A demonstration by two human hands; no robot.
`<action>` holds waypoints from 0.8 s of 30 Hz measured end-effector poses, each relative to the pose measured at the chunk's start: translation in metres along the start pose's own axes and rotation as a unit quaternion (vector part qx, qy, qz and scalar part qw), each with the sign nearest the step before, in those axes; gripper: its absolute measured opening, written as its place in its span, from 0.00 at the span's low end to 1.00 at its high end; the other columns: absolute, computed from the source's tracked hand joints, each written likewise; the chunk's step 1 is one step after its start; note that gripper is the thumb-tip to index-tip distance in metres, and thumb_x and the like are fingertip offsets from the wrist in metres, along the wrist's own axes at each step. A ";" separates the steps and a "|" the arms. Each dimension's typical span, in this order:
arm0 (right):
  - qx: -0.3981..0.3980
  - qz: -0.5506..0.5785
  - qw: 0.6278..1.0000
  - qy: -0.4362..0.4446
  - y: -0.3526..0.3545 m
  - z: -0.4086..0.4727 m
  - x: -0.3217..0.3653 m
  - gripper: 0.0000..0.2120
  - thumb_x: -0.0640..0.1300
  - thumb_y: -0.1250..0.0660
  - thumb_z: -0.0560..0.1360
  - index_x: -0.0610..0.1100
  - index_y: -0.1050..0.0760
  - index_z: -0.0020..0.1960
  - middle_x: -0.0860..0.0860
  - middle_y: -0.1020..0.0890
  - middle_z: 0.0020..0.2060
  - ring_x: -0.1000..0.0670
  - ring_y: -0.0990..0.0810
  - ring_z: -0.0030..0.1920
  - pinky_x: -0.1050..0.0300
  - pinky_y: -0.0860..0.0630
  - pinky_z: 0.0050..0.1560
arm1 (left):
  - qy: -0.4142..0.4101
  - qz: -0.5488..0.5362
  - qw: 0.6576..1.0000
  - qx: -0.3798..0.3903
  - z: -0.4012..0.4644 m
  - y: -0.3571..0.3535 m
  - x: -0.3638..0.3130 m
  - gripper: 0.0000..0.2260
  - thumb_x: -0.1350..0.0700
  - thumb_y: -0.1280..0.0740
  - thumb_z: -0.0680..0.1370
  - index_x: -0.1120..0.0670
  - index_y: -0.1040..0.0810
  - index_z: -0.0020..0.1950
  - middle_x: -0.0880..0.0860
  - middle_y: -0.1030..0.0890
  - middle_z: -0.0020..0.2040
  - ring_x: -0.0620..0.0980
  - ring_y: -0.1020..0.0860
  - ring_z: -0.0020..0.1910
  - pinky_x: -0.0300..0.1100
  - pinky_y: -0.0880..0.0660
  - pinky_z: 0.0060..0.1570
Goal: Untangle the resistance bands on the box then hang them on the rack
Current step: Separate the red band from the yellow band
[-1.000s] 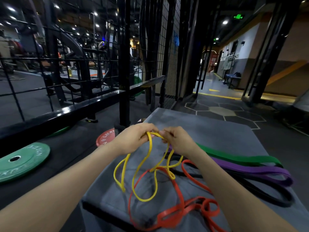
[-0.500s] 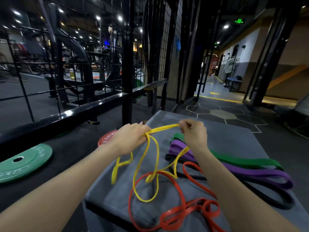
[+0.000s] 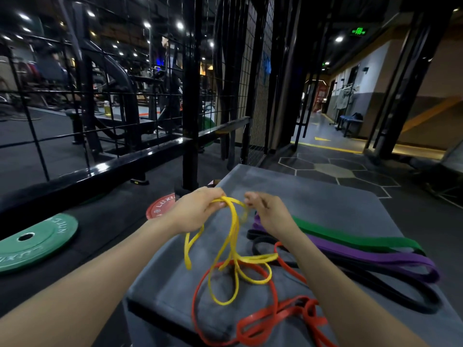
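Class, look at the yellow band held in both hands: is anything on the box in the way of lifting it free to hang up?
Yes. The yellow band, gripped by the left hand and right hand, droops onto the red band and its loops cross the red band's strands near the middle of the box. The purple band and green band lie apart from it.

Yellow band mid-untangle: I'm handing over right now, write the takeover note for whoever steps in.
Left hand: grips a bunch of the yellow band at its top.
Right hand: pinches the same band close beside the left hand's grip.
Yellow band: lifted at the top, its lower loops lie on the grey box, crossing over the red band.
Green band, purple band and black band: lying side by side on the box's right part.
Done: nothing hung.
Left: free the yellow from the red, sort out the red's twisted end, hang all five on the rack.
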State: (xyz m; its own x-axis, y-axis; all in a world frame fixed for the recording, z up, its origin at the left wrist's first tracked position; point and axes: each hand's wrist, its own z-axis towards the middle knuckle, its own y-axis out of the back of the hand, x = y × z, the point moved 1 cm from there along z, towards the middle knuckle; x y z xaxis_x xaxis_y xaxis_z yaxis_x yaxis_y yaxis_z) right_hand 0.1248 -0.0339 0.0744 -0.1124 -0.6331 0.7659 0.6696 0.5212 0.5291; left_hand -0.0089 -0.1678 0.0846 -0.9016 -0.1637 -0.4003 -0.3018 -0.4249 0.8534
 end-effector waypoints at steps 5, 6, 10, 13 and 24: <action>0.097 0.049 0.993 0.048 -0.013 0.001 0.012 0.14 0.43 0.42 0.80 0.35 0.21 0.49 0.40 0.19 0.39 0.53 0.22 0.40 0.53 0.24 0.49 | -0.036 -0.007 0.999 -0.019 0.003 -0.001 -0.008 0.06 0.54 0.41 0.80 0.50 0.28 0.45 0.45 0.28 0.39 0.41 0.30 0.41 0.33 0.38 0.43; 0.105 0.054 0.992 0.047 -0.011 0.000 0.011 0.12 0.42 0.41 0.80 0.38 0.21 0.51 0.45 0.19 0.39 0.59 0.23 0.39 0.60 0.24 0.47 | -0.038 -0.004 0.999 -0.016 0.004 0.000 -0.008 0.06 0.54 0.41 0.80 0.50 0.28 0.44 0.45 0.29 0.38 0.40 0.30 0.41 0.31 0.40 0.43; 0.117 0.045 0.991 0.054 -0.008 0.001 0.009 0.09 0.44 0.39 0.78 0.42 0.22 0.51 0.44 0.20 0.46 0.54 0.24 0.46 0.58 0.28 0.50 | -0.033 -0.009 0.999 -0.002 0.004 -0.001 -0.003 0.11 0.52 0.41 0.80 0.40 0.34 0.39 0.45 0.30 0.38 0.39 0.31 0.43 0.34 0.38 0.40; 0.129 0.028 0.991 0.037 -0.011 -0.001 0.009 0.06 0.44 0.39 0.79 0.42 0.26 0.47 0.51 0.25 0.38 0.57 0.29 0.38 0.69 0.32 0.39 | -0.028 -0.010 1.000 0.008 0.004 -0.004 -0.001 0.12 0.52 0.41 0.80 0.38 0.35 0.38 0.45 0.29 0.39 0.40 0.31 0.44 0.38 0.37 0.41; 0.019 0.011 0.999 0.029 -0.007 0.003 0.014 0.05 0.40 0.41 0.79 0.43 0.27 0.48 0.43 0.22 0.39 0.45 0.25 0.40 0.45 0.26 0.47 | -0.024 -0.097 0.995 -0.007 0.003 0.000 -0.011 0.04 0.56 0.39 0.80 0.50 0.25 0.52 0.45 0.26 0.36 0.35 0.28 0.34 0.38 0.33 0.41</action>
State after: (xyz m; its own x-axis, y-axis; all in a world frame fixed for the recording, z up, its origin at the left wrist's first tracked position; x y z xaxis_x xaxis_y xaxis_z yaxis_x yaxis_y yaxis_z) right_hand 0.1165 -0.0447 0.0831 -0.0553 -0.6525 0.7558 0.6435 0.5555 0.5266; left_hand 0.0002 -0.1635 0.0894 -0.8412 -0.0344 -0.5397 -0.4669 -0.4573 0.7569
